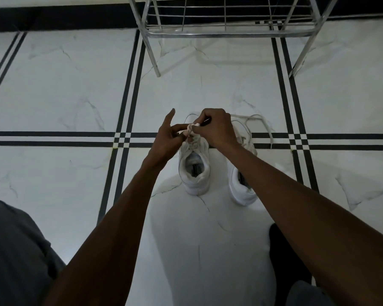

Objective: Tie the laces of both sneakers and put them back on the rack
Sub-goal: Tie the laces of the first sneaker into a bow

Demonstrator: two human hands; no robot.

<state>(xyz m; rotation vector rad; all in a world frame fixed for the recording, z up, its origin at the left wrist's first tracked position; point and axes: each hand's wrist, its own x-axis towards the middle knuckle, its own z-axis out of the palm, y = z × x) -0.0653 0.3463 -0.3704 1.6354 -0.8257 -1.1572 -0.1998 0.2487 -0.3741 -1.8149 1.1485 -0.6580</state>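
Head view shows me both hands over the left sneaker (194, 166) on the floor (64, 96), right hand (217, 129) and left hand (166, 140) each pinching its lace (191, 128) to form the knot, while the rack (230, 33) waits just beyond.

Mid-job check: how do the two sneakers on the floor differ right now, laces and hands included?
The left sneaker has both hands on its laces: left hand and right hand pinch them above the tongue. The right sneaker is untouched, partly hidden by the right forearm. Its laces lie loose on the floor; the left sneaker's are gathered in the fingers. Both are white, upright, side by side, toes toward the rack.
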